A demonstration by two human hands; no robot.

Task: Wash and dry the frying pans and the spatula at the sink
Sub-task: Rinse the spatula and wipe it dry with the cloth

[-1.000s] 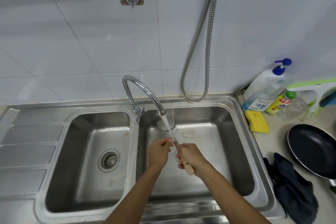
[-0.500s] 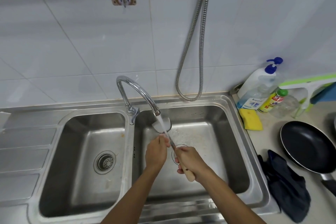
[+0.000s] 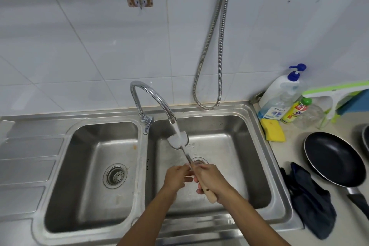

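Right basin [image 3: 229, 166] of the steel sink [image 3: 257, 126]: walls on all sides, floor open around the drain. The faucet [image 3: 151, 96] arches in from the divider, spout over the basin's back left. The left basin [image 3: 89, 166] holds only its strainer.

Counter to the right is crowded. A black frying pan [image 3: 335, 160] sits well apart from the sink rim, handle toward the near right. A second pan's edge [image 3: 365, 138] shows at the frame border. A dark cloth [image 3: 311, 201] lies bunched between pan and rim, and a yellow sponge [image 3: 273, 130] is just beside the rim's back corner.

The spatula [image 3: 185, 153] is tilted over the right basin, its blade up under the running water [image 3: 177, 128].

Right hand [image 3: 211, 179] — fingers wrapped firmly round the wooden handle [image 3: 208, 193].

Left hand [image 3: 176, 177] — fingertips meet the metal shaft just beside the right hand. The fingers are blurred, so whether they pinch the shaft or only touch it cannot be told.
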